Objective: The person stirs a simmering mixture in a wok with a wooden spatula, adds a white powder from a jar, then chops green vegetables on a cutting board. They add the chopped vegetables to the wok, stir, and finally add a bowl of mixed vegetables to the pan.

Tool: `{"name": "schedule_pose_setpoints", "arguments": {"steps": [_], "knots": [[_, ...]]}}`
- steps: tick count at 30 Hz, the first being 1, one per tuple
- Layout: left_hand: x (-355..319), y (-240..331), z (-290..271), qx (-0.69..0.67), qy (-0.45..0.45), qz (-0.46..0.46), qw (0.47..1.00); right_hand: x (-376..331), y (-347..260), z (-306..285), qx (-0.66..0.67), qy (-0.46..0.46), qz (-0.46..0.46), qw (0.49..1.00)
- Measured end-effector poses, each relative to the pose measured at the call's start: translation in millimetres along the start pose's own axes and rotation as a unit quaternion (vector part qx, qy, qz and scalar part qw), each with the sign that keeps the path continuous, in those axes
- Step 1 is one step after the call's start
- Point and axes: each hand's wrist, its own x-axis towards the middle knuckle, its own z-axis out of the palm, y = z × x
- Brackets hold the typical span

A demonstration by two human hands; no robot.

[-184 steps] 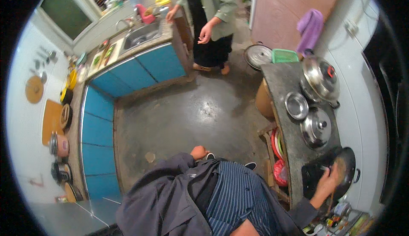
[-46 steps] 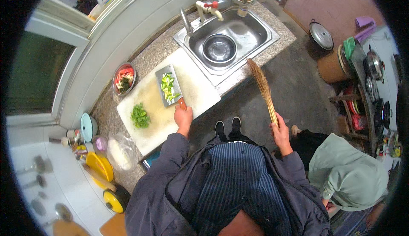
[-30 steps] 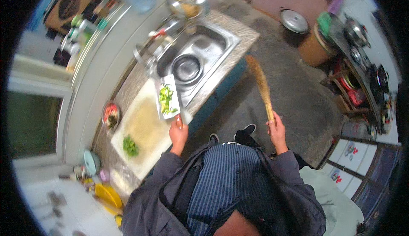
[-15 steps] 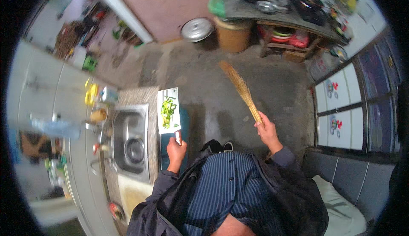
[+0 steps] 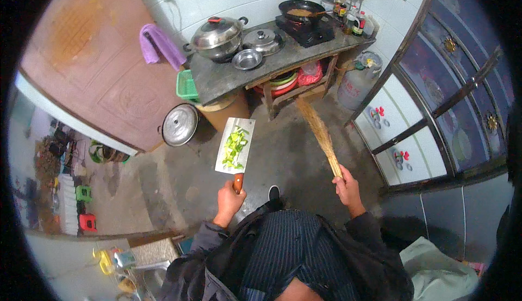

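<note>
My left hand is closed around the wooden handle of a cleaver, whose broad blade lies nearly flat over the floor. Chopped green vegetable pieces rest in a heap on the blade. My right hand grips the tied end of a straw whisk broom, with its bristles pointing away from me toward the counter. Ahead, a black wok with food and a utensil in it sits on a gas stove.
The dark counter carries a lidded steamer pot, a lidded pan and a metal bowl. Below stand a brown bin and a lidded pot. A gas cylinder and cabinet are at right.
My view has swung right, toward the stove counter, and the sink has slid to the lower left edge. The cleaver with the greens has moved away from beside the sink; both hands keep their holds.
</note>
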Motion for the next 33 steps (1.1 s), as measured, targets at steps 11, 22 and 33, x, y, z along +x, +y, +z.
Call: {"name": "schedule_pose_setpoints", "arguments": {"steps": [11,22,33], "knots": [[239,135,24,0.002,-0.056,0.104,0.993,174,-3,-68,0.001,0.13,0.025,0.991],[436,288,52,0.025,-0.045,0.111,0.992,425,-48,-155,0.006,0.051,-0.045,0.998],[640,394,51,0.079,-0.11,0.135,0.981,645,-129,-144,-0.191,0.023,-0.368,0.91]]}}
